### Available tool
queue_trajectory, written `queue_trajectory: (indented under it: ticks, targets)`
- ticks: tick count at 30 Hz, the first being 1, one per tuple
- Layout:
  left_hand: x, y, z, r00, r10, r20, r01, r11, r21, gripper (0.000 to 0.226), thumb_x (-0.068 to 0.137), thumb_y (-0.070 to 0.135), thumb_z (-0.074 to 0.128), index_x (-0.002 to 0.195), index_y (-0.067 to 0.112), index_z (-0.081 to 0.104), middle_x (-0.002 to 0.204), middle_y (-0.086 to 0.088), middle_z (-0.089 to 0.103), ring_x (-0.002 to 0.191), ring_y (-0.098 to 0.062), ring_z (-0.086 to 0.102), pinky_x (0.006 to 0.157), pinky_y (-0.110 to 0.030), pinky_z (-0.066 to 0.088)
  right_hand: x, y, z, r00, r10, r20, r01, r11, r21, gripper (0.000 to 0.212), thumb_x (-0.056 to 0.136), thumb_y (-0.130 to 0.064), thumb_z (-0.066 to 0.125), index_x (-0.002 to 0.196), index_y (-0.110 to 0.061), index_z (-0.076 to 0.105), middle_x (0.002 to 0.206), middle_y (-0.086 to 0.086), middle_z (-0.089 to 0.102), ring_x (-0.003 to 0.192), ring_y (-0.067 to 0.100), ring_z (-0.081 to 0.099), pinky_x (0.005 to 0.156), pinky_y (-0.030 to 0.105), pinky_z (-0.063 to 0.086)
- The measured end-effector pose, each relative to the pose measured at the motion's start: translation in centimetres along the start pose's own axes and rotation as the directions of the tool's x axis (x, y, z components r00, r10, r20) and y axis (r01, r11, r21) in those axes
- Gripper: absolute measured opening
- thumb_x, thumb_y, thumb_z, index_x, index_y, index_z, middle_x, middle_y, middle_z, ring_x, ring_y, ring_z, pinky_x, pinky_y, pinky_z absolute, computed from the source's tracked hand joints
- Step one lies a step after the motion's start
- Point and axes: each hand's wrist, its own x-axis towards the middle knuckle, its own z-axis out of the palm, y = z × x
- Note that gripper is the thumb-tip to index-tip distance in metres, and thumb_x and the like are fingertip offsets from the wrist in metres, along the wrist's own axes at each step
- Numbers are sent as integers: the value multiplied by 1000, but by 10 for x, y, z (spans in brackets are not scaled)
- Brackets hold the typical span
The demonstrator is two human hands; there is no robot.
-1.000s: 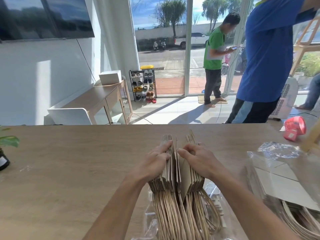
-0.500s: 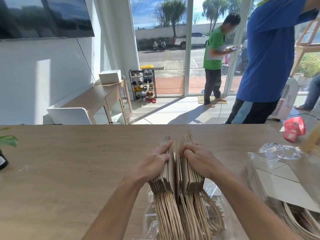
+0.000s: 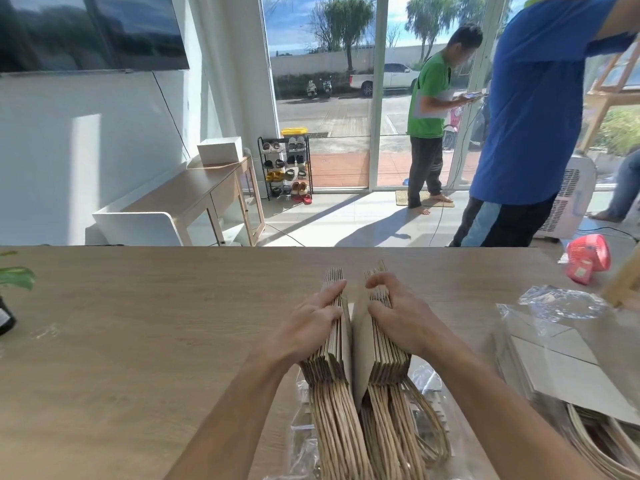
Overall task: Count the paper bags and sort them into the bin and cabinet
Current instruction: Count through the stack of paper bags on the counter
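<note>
a stack of brown paper bags [image 3: 382,365] is stood on edge at the middle of the table [image 3: 138,341], handles toward the camera, and is parted into two bundles with one bag leaning in the gap. the left bundle is pressed by the left grip [image 3: 311,327], its fingers laid nearly straight over the top edges. the right bundle's edges are pinched by the curled right grip [image 3: 398,317]. clear plastic wrap [image 3: 301,427] is spread beneath.
</note>
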Motion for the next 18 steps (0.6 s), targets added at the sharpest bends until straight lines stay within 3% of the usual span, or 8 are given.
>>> queue_trajectory:
  ticks: [2,4,7,11,18]
  targets:
    - [-1,1,0,1000,3,-1,-3,1000,-4,53,100,17,40,149,34,35,158,14,26,144,-1,19,122,-31,10,1,-2,-1,999,-14,30,14,1000,-7,27,97,-25,45,119,-40,51,135,5,45,103,13,43,78,21,34]
    - [-2,2,0,1000,7,0,-7,1000,7,54,99,16,39,149,35,34,158,15,26,144,-1,19,121,-30,10,1,-5,0,998,-1,68,2,1000,-8,24,97,-24,42,101,-40,60,130,6,44,98,12,46,73,20,34]
    - [-4,4,-1,1000,7,0,-7,1000,14,55,97,16,38,150,34,34,158,15,26,144,-2,19,121,-30,11,-1,-6,1,997,22,68,-21,1000,-16,17,96,-39,46,82,-42,56,120,6,44,108,18,48,85,28,33]
    - [-5,4,-1,1000,13,16,-14,1000,16,57,97,15,37,151,32,31,158,15,24,145,-3,18,120,-29,10,-1,-5,3,998,34,48,-32,998,-54,25,88,-58,51,89,-34,58,115,4,45,108,22,48,87,30,34]
    - [-4,1,-2,1000,2,17,-2,1000,5,56,97,16,38,150,34,31,159,14,23,145,-3,18,122,-33,10,-1,-7,2,997,29,66,-25,999,-47,18,91,-48,52,99,-32,55,122,5,43,102,18,44,81,29,33]
